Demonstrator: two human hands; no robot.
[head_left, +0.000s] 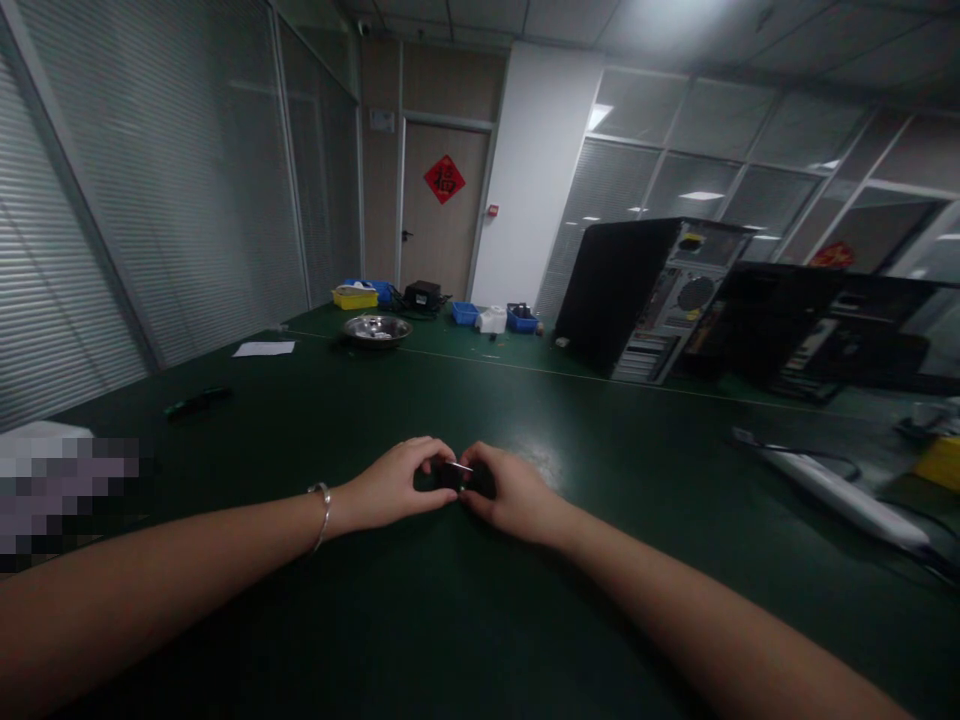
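The left hand [397, 487] and right hand [519, 492] pinch a small, dark, shiny-edged piece [460, 467] between their fingertips — its shape too blurred to tell — over the flat, dark green tabletop [465, 620]. Ahead-left of the grip sits a round, silver metal bowl [376, 341]; ahead-right, a boxy black computer tower [615, 290].

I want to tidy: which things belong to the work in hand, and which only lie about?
Job: left hand, right hand, small shiny-edged object between them.
Seemingly lying about: metal bowl, paper, long white strip, computer tower.
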